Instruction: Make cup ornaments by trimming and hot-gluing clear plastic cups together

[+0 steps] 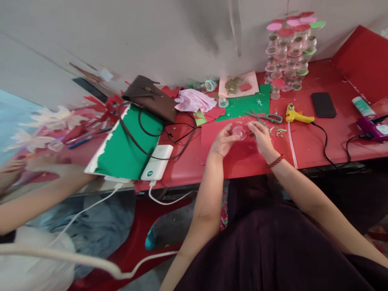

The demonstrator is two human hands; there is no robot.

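Scissors [264, 117] left of glue gun [296, 116]

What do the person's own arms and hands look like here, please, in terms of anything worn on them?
Both forearms are bare, with no sleeves reaching them and no gloves. The right hand has a bracelet of dark red beads around its wrist. The left hand shows no bracelet or watch; rings cannot be made out.

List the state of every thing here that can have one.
left hand: holding the small clear cup
right hand: holding the same cup
small clear cup: held just above the table
scissors: lying flat, blades closed
glue gun: lying on its side, corded
phone: screen dark
power bank: cable plugged in
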